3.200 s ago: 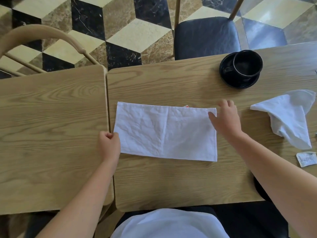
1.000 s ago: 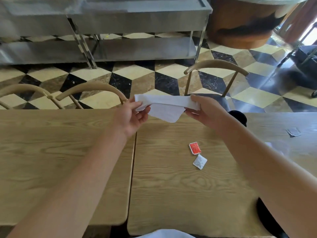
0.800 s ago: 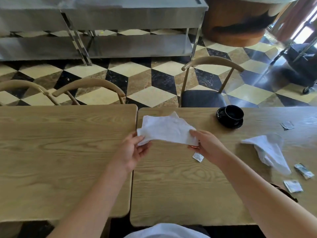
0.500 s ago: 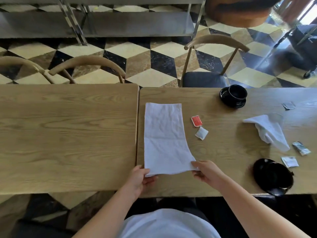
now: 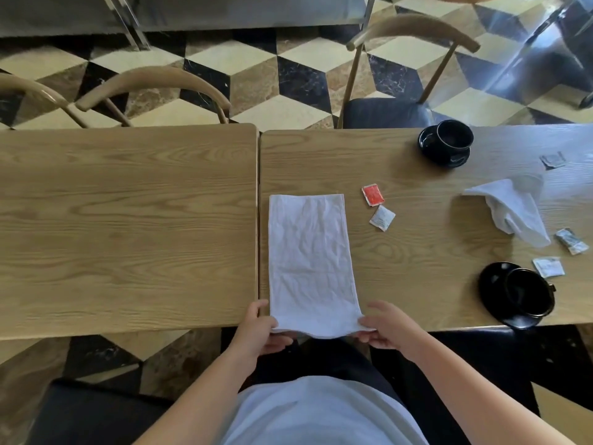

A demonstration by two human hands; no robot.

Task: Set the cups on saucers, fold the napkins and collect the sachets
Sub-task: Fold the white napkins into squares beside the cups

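A white napkin (image 5: 309, 255), folded into a long strip, lies lengthwise on the right-hand table with its near end over the front edge. My left hand (image 5: 258, 329) pinches its near left corner and my right hand (image 5: 386, 326) pinches its near right corner. A red sachet (image 5: 373, 194) and a white sachet (image 5: 382, 217) lie just right of the napkin. A crumpled second napkin (image 5: 513, 210) sits further right. One black cup (image 5: 454, 138) stands on a saucer at the back. Another black cup (image 5: 528, 292) stands on a saucer (image 5: 494, 281) near the front edge.
Three more sachets lie at the right: a grey sachet (image 5: 552, 160), a crinkled sachet (image 5: 571, 240) and a white sachet (image 5: 548, 267). A second wooden table (image 5: 128, 220) adjoins on the left. Wooden chairs (image 5: 410, 33) stand behind both tables on a checkered floor.
Both hands lifted the folded napkin, turned it and laid it down lengthwise. Since half a second ago they have drawn its near end slightly over the table's front edge.
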